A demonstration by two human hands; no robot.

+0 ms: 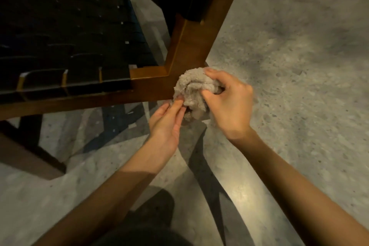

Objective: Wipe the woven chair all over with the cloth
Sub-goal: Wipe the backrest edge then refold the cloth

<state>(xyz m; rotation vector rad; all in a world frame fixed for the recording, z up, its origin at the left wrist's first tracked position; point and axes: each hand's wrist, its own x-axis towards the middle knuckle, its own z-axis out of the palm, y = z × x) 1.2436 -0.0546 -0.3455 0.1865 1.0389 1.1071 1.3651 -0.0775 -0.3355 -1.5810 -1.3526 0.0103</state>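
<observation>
The woven chair (187, 46) has a brown wooden frame and a seat of black woven straps, filling the upper left. A bunched grey-beige cloth (189, 88) lies against the frame's front right corner. My right hand (229, 102) grips the cloth from the right, fingers curled into its folds. My left hand (167, 124) comes from below, palm turned up, and its fingertips touch the cloth's lower left edge beside the front rail.
A speckled grey concrete floor (289, 66) spreads to the right and below. A dark wooden chair leg (30, 146) slants down at the lower left. Dark clothing (151, 215) shows at the bottom centre.
</observation>
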